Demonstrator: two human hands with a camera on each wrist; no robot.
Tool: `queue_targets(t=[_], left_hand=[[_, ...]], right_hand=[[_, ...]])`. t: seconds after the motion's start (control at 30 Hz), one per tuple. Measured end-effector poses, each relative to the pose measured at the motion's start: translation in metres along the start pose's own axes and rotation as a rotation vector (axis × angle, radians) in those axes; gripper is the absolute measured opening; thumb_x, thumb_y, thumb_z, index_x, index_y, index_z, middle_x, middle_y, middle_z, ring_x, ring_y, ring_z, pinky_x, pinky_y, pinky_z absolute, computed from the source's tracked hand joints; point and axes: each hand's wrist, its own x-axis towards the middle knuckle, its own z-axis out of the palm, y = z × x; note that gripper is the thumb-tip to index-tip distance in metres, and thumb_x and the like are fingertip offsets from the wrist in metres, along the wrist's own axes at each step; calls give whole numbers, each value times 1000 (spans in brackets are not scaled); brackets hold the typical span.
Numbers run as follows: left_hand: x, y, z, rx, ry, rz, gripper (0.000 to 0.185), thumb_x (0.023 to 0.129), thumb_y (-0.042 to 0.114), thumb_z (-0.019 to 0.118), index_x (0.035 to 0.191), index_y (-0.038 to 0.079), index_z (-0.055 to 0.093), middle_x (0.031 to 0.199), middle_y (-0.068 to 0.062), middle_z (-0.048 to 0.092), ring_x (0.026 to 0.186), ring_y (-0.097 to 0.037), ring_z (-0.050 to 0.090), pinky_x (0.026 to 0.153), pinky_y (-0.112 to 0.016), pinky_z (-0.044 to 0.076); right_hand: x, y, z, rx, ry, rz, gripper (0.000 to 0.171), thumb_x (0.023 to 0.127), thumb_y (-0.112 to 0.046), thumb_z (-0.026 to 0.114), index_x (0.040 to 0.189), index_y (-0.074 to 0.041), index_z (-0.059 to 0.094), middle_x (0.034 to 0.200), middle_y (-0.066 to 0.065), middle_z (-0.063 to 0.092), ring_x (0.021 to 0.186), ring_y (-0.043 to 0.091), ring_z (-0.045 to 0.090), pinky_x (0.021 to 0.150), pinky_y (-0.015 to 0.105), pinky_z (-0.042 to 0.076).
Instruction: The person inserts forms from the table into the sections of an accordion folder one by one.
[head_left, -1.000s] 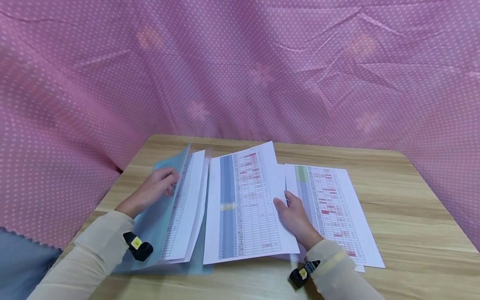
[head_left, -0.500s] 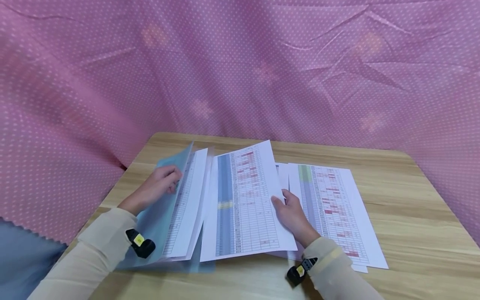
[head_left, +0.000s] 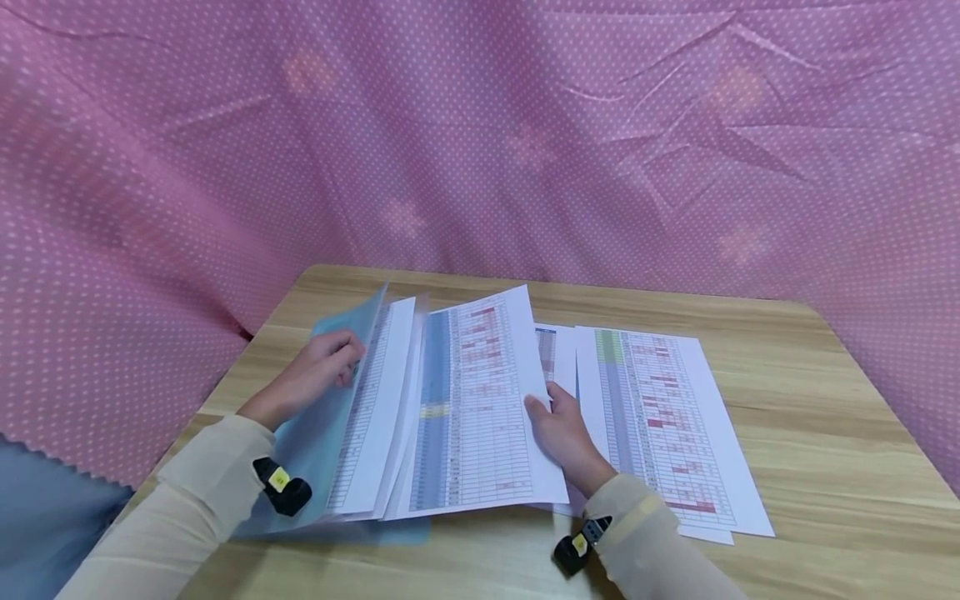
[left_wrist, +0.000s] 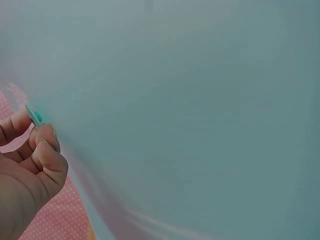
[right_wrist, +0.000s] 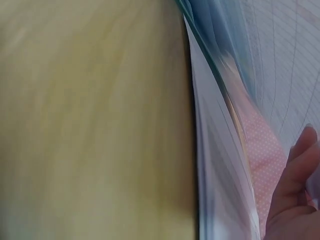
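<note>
The left hand (head_left: 315,375), fingers curled, pinches the raised edge of a translucent blue plastic folder (head_left: 318,450) at its green button (left_wrist: 34,116). The right hand (head_left: 567,437), thumb uppermost, grips a grid-printed sheet (head_left: 483,417) by its right edge, at the folder's opening. Rightward, rectangular papers (head_left: 667,417) lie on the wood-grain table (head_left: 832,417).

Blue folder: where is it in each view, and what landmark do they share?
Head: blue folder, left of centre, its raised cover held by the left hand.
Left wrist: it fills most of the picture.
Right wrist: apparently the blue film at top, right of centre.
Shared landmark: pink dotted cloth, in all three.
</note>
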Motion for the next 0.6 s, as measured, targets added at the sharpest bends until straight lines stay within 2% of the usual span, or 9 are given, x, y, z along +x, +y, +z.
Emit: queue_targets(t=[0.43,0.6], left_hand=[[3,-3,2,-1,-5,2,27,98,27,41,85,4,48,76,-11,46,70,-23,50,70,-35,39],[3,-4,2,8,-5,-6,26,97,28,41,86,5,49,78,-11,47,72,-24,51,72,-36,39]], right_hand=[[-3,-4,24,28,-58,5,40,99,-25,44,138,-18,41,110,3,62,92,16,63,82,34,49],[-5,-5,31,36,-103,7,41,99,-25,44,138,-17,39,112,3,61,93,17,63,83,34,49]])
